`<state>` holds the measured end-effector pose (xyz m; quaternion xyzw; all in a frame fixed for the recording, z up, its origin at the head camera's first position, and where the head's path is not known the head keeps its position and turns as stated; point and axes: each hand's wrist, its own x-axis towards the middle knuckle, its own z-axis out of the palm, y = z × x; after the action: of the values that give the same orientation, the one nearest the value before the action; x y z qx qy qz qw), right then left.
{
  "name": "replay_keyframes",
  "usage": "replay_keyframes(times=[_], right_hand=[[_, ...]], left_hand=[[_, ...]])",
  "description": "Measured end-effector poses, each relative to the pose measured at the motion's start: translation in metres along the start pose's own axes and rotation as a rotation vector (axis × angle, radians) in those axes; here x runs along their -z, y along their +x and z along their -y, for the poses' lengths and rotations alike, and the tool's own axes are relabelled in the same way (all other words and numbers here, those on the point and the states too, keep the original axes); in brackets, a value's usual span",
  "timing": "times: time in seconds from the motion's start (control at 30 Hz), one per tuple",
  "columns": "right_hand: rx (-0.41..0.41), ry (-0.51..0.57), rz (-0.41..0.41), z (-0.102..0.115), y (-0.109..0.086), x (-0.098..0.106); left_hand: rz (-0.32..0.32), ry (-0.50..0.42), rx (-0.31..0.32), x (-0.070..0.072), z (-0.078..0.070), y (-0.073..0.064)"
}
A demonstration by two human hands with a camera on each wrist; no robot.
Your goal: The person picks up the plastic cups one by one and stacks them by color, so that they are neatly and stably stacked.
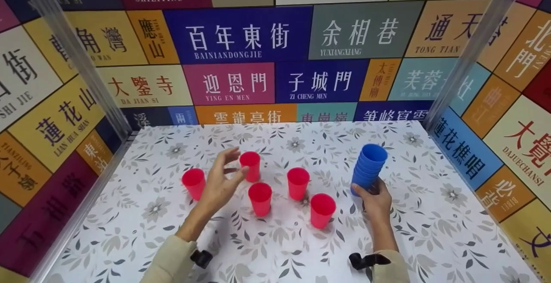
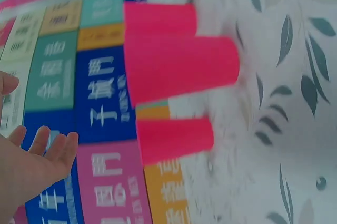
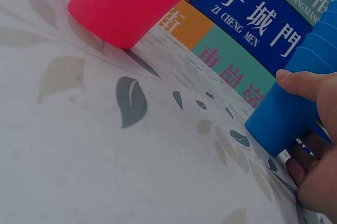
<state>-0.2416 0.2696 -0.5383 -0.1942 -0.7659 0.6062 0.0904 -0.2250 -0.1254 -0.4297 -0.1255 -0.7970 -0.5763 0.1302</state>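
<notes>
Several red cups stand upright and apart on the table. My left hand [image 1: 220,184] is raised among them with fingers loosely bent and nothing in its grasp. It is nearest the back red cup [image 1: 254,169], and from the head view I cannot tell whether the thumb touches it. Left of that hand is another red cup [image 1: 193,184]; to its right are a front cup [image 1: 260,201] and two more. On the right, a stack of nested blue cups [image 1: 366,169] is held low down by my right hand [image 1: 379,199], its thumb across the bottom cup, the stack slightly tilted.
A white tabletop [image 1: 275,257] with grey leaf patterns lies under everything. Behind it rises a wall [image 1: 241,37] of coloured panels with lettering. Clear upright strips [image 1: 469,50] edge the back corners. The rightmost red cup [image 1: 323,212] stands between the blue stack and the other cups.
</notes>
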Motion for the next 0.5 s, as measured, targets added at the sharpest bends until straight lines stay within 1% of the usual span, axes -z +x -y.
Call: replay_keyframes(times=[0.07,0.17,0.3,0.4,0.47,0.5], right_hand=[[0.004,-0.002,0.0,0.0,0.0,0.0],[0.005,-0.006,-0.001,0.001,-0.001,0.0],[0.007,-0.002,0.002,0.001,-0.001,0.0],[0.01,0.0,0.001,0.001,-0.001,-0.001],[0.009,-0.001,0.003,0.0,-0.001,-0.001],[0.002,-0.004,0.006,0.0,-0.001,-0.001]], left_hand=[[-0.068,-0.004,0.006,0.017,0.003,-0.002],[-0.157,0.027,0.017,0.041,0.008,-0.005],[-0.294,0.017,0.05,0.069,0.013,-0.011],[-0.386,-0.027,0.024,0.083,0.024,-0.014],[-0.431,-0.057,-0.009,0.09,0.033,-0.017],[-0.454,-0.07,-0.016,0.092,0.038,-0.018]])
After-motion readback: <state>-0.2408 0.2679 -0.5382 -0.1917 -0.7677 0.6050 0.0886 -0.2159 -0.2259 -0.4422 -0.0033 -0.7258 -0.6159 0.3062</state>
